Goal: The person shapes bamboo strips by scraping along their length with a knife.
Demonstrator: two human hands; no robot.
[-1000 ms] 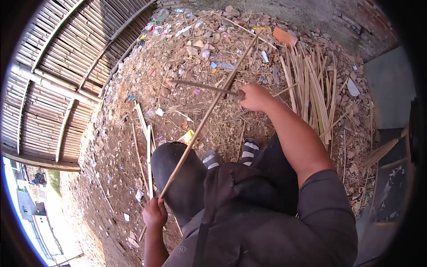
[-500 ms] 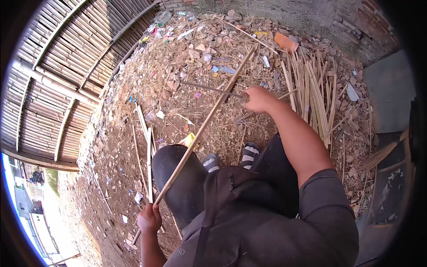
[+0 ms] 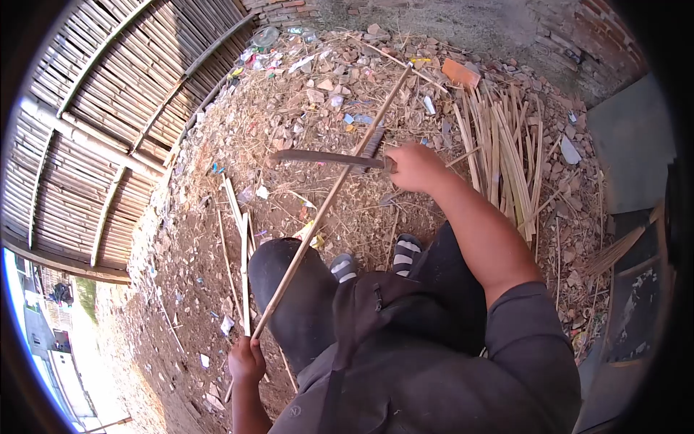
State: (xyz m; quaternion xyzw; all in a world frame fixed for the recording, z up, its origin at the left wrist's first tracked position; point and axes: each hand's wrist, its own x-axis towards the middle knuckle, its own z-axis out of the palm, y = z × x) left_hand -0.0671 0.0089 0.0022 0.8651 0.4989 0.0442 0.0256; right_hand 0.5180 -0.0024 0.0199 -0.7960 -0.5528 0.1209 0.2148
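A long bamboo strip (image 3: 311,235) slants from lower left up to the far middle, passing over my left knee. My left hand (image 3: 247,362) is closed round its near end. In my right hand (image 3: 415,167) is the handle of a machete (image 3: 325,157), its dark blade pointing left with the broad side showing. The blade overlaps the strip above its middle in this view. Right by my left hand, a pale split strip (image 3: 245,282) lies with other thin pieces on the ground.
Several split bamboo strips (image 3: 506,152) lie in a pile to the right. An orange brick piece (image 3: 460,73) is beyond them. Rubble and litter cover the dirt before a brick wall (image 3: 463,29). A bamboo fence (image 3: 108,123) stands left, a grey panel (image 3: 632,145) right.
The machete has turned so its broad side shows, and my right hand has shifted slightly left and down. The strip's far end has moved a little left and farther away.
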